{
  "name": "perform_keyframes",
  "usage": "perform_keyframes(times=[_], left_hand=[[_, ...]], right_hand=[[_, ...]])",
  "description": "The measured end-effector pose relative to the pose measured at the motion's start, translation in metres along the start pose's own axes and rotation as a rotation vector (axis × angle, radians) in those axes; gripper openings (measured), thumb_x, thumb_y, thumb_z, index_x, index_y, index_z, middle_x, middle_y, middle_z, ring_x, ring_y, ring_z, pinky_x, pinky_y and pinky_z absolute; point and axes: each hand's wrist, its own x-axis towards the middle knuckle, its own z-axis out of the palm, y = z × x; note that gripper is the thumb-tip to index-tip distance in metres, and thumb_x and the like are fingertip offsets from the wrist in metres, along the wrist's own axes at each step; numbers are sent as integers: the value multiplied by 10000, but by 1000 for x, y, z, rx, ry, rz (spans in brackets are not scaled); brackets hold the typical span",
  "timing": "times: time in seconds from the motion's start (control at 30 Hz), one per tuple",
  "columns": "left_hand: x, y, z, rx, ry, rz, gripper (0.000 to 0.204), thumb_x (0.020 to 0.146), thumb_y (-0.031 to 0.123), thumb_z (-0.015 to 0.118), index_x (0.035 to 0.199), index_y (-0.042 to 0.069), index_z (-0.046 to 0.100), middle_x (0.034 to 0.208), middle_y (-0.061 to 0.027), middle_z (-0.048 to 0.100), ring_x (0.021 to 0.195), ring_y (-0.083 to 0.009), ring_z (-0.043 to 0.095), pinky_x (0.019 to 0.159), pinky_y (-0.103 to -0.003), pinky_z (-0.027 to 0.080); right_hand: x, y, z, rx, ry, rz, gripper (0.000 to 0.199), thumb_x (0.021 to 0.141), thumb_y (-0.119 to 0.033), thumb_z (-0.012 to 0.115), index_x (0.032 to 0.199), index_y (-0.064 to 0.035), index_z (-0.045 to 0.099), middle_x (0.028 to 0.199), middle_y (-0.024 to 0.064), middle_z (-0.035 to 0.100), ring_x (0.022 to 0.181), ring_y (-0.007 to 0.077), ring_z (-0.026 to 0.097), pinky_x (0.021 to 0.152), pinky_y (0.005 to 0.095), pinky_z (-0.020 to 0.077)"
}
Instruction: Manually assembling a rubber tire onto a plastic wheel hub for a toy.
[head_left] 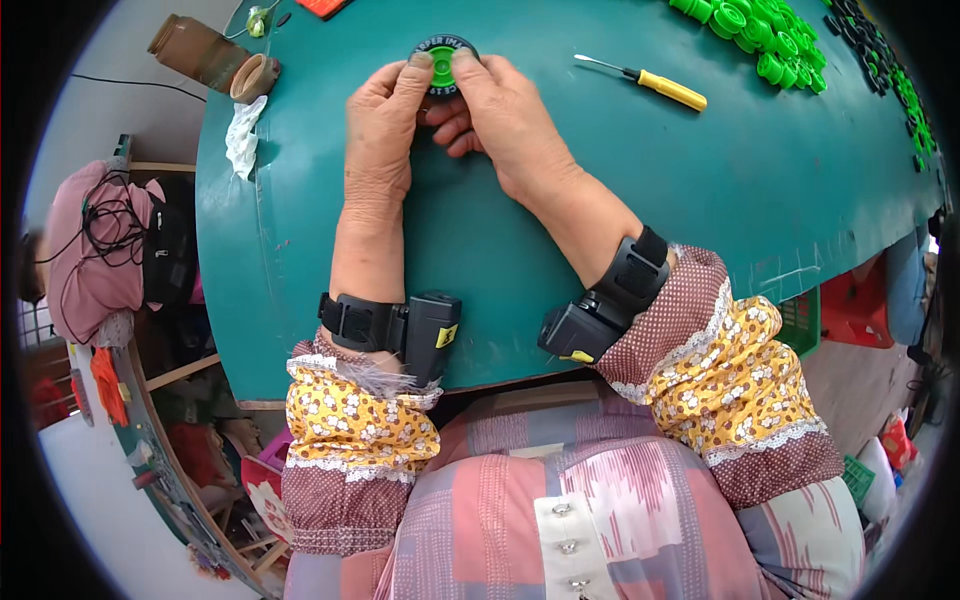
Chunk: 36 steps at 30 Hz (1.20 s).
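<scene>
At the upper centre of the frame, the left hand (pixel 378 125) and right hand (pixel 510 118) pinch a black-rimmed green wheel (pixel 442 72), probably light and stiff, best held by its opposite edges.

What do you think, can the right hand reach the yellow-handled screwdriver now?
Probably yes: the yellow-handled screwdriver lies to the right of the right hand, with nothing visible between them. However, that hand and the left hand grip the black-and-green wheel, so it may need to let go first.
</scene>
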Motion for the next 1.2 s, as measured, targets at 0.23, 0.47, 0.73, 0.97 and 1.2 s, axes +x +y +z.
perform_keyframes(times=[0.23,0.47,0.73,0.97,1.2], left_hand=[[-5,2,-18,498,-41,306,209,845,179,492,785,-11,557,619,-116,547,545,-152,491,507,-310,405],[-10,-12,7,249,134,336,180,855,148,455,865,-11,539,766,-195,572,700,-271,573,644,-339,456],[-9,-8,13,99,143,337,260,864,225,447,773,-10,512,609,-105,536,621,-189,571,562,-304,452],[-4,-13,15,15,23,266,392,901,344,404,704,15,483,549,-41,480,519,-124,436,491,-278,398],[-3,-8,12,33,-6,256,350,895,278,389,696,7,486,576,-44,478,544,-122,429,511,-284,383]], right_hand=[[12,-2,8,-383,91,-217,458,781,-390,571,747,67,563,655,119,560,601,158,497,561,311,423],[-1,6,6,-447,151,-305,280,882,-260,482,971,0,540,694,4,497,593,62,445,500,210,372],[-5,4,10,-504,139,-486,287,898,-260,461,976,11,515,698,-16,469,613,49,418,521,192,356],[-4,3,10,-491,133,-485,272,896,-281,465,979,-27,512,693,-34,448,583,29,386,485,174,323],[-5,4,10,-428,129,-445,254,896,-275,464,984,-39,498,694,-38,431,574,21,368,479,168,305]])
